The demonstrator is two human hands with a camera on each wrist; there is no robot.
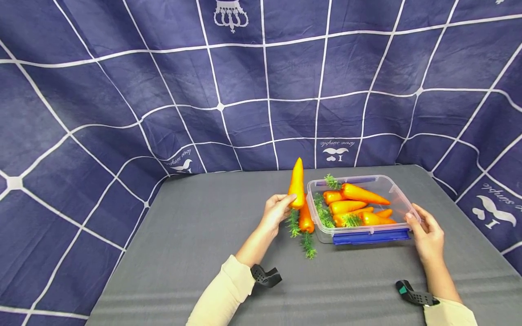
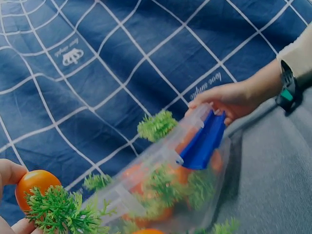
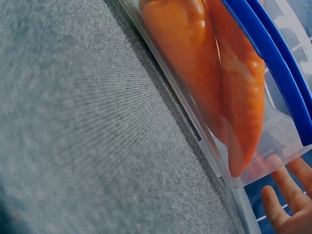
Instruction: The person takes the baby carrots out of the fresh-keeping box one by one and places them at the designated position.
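Note:
My left hand (image 1: 276,209) pinches a toy carrot (image 1: 297,183) near its leafy end, with the tip pointing up and green leaves (image 2: 56,209) hanging below. Just under it, a second orange carrot (image 1: 306,221) lies on the table beside the box's left wall. Several more carrots (image 1: 364,194) lie inside the clear plastic box (image 1: 322,237), which has a blue latch (image 1: 371,237) at its front. At the box's front right corner, my right hand (image 1: 428,233) holds the rim with the thumb on top. Its lower fingers touch the outer wall in the right wrist view.
The box stands without a lid on the grey table (image 1: 204,226). A dark blue cloth with white lines (image 1: 244,122) hangs behind the table and along its sides. Black wrist cameras (image 1: 266,276) are strapped to both arms.

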